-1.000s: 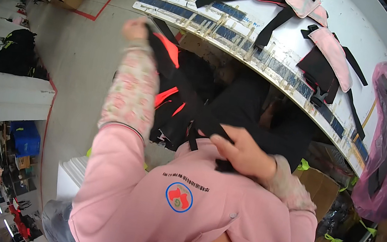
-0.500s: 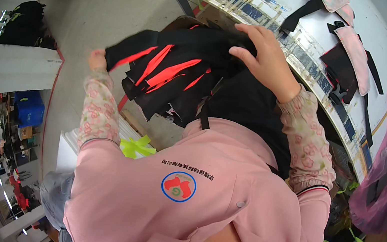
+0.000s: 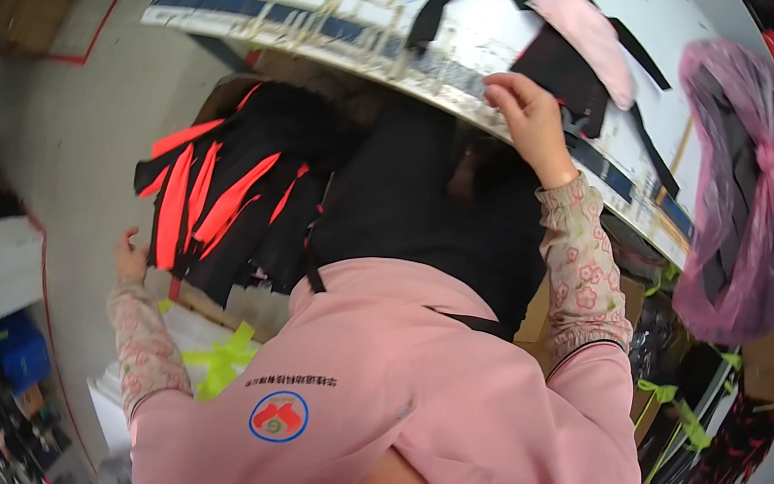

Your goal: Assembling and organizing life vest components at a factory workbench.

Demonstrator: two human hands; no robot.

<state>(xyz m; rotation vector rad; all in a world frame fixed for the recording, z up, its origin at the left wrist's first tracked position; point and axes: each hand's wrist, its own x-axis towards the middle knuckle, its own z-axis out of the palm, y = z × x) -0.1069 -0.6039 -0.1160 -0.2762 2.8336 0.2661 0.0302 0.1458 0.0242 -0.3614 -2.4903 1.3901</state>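
My left hand is held out low on the left, empty, its fingers apart and slightly blurred. Just beyond it lies a heap of black fabric pieces with bright coral-red strips, beside my left leg. My right hand hovers over the front edge of the white worktable, fingers loosely bent, with nothing visible in it. To the right of that hand on the table are a black fabric piece and a pale pink padded piece with black straps.
A pink translucent plastic bag with dark contents stands at the table's right end. Yellow-green strips lie near my left elbow. Brown cardboard boxes sit on the floor at far left, near a red floor line.
My left hand has let go of the black and coral-red fabric and drawn back toward me. My right hand has moved from above the fabric to the table edge. The view has turned right.
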